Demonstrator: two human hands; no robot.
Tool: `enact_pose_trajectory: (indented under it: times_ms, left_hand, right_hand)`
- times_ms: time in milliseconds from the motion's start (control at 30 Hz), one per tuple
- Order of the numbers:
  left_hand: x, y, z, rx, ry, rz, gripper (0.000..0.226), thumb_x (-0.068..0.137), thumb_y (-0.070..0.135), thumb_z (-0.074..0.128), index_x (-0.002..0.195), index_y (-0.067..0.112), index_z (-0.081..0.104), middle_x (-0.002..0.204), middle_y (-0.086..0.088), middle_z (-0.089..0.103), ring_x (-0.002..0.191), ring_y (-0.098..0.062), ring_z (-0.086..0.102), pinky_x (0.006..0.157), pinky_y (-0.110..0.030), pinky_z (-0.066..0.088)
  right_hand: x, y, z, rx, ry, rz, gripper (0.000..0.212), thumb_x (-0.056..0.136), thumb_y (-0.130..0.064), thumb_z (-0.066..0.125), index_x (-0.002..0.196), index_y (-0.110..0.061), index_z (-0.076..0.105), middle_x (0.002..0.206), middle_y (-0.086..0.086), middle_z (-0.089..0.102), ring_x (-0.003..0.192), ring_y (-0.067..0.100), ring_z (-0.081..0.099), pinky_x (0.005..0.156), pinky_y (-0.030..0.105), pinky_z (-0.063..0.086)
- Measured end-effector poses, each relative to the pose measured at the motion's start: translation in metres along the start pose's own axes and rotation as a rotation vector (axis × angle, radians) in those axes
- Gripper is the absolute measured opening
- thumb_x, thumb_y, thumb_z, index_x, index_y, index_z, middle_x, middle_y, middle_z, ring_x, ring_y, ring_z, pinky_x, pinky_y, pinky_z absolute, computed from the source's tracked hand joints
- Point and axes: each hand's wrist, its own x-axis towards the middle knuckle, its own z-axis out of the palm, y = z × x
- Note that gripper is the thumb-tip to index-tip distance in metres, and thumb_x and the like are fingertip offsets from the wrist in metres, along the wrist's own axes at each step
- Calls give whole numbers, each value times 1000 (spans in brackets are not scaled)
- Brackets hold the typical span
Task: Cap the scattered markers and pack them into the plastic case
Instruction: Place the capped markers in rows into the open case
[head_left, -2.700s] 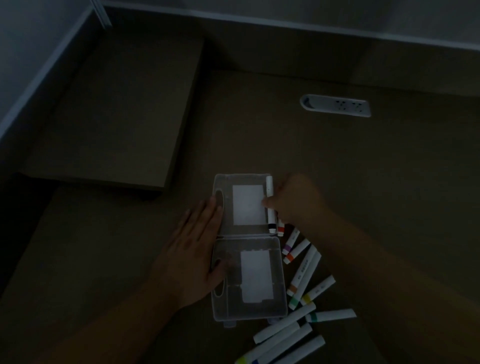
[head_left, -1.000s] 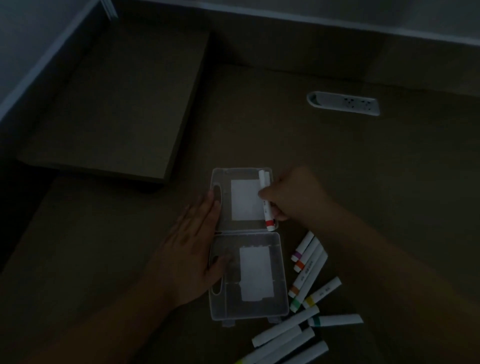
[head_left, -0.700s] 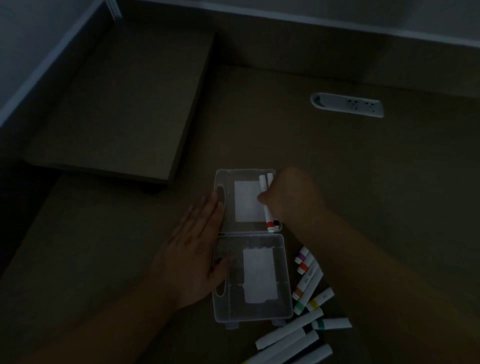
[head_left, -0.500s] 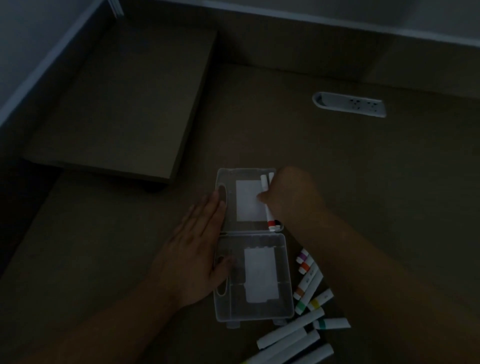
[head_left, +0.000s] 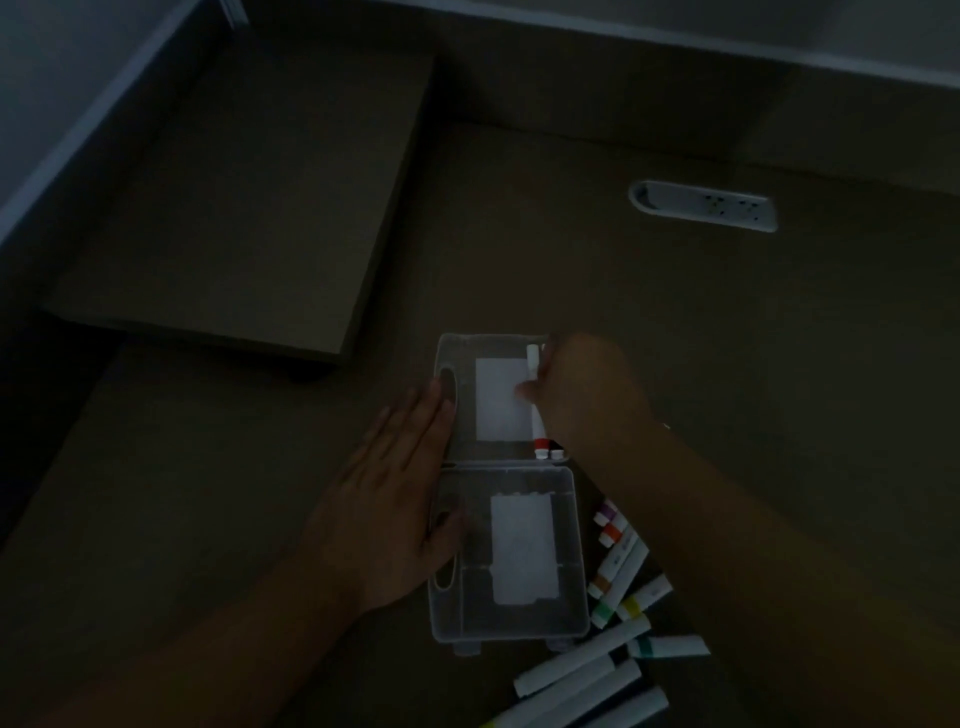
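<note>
The plastic case is lying open near the front edge of the desk. Its left edge is being pressed by the flat left hand. A red-banded marker is being pinched by the right hand at the right edge of the far half, beside a black-banded marker. The loose markers are lying at the case's right.
</note>
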Motion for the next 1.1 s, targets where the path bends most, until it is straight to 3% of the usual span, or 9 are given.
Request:
enact_pose_trajectory:
  times_ms: [267, 400, 500, 567, 667, 833, 967, 1100]
  left_hand:
    - [0, 1, -2, -54, -9, -20, 93, 91, 69, 36, 154, 23, -15, 161, 6, -23, 146, -5, -22, 122, -34, -3]
    - [1, 0, 0, -52, -15, -13, 92, 90, 71, 32, 154, 25, -17, 160, 7, -25, 146, -5, -23, 121, -31, -6]
    - [0, 0, 1, -61, -20, -15, 92, 89, 72, 30, 154, 25, -16, 160, 8, -25, 146, -4, -23, 121, -32, -6]
    - [0, -1, 1, -54, -28, -10, 92, 89, 72, 28, 154, 23, -15, 160, 7, -24, 147, -6, -21, 122, -35, -3]
    - [1, -2, 3, -29, -32, -9, 91, 89, 73, 25, 155, 21, -10, 162, 4, -19, 149, -9, -14, 122, -35, 0]
    - [0, -1, 2, -10, -36, -3, 92, 90, 72, 29, 156, 20, -8, 162, 5, -19, 149, -8, -13, 121, -29, -6]
    - [1, -2, 2, -34, -54, -17, 93, 90, 71, 31, 155, 22, -12, 161, 7, -23, 149, -9, -15, 122, -36, 1]
    - [1, -2, 3, -31, -62, -19, 92, 90, 70, 31, 155, 22, -11, 161, 6, -22, 149, -9, -15, 123, -37, 1]
  right_hand:
    - [0, -2, -4, 58, -122, 48, 24, 87, -39, 67, 104, -23, 61, 86, -3, 58, 78, 10, 58, 74, 31, 50]
    - [-20, 22, -39, 294, -76, 115, 10, 92, -34, 63, 86, -29, 57, 88, -3, 60, 81, 11, 62, 73, 31, 52]
    - [-34, 56, -66, 322, -31, 210, 5, 94, -29, 62, 91, -25, 59, 90, 1, 62, 80, 14, 64, 69, 32, 54]
    - [-44, 77, -76, 323, -39, 288, 7, 93, -28, 63, 91, -22, 60, 89, 4, 63, 74, 14, 63, 57, 26, 48]
    - [-57, 95, -74, 281, -139, 363, 11, 92, -28, 65, 88, -20, 59, 87, 5, 62, 71, 13, 62, 52, 23, 43]
    - [-69, 96, -54, 253, -278, 402, 18, 87, -33, 71, 81, -18, 64, 80, 2, 66, 71, 11, 63, 54, 23, 43]
    - [-61, 92, -41, 237, -265, 427, 22, 84, -40, 73, 85, -19, 64, 82, 2, 67, 74, 12, 64, 58, 26, 45]
    - [-51, 85, -41, 324, -202, 485, 20, 86, -32, 72, 92, -15, 64, 86, 5, 67, 76, 16, 65, 59, 29, 50]
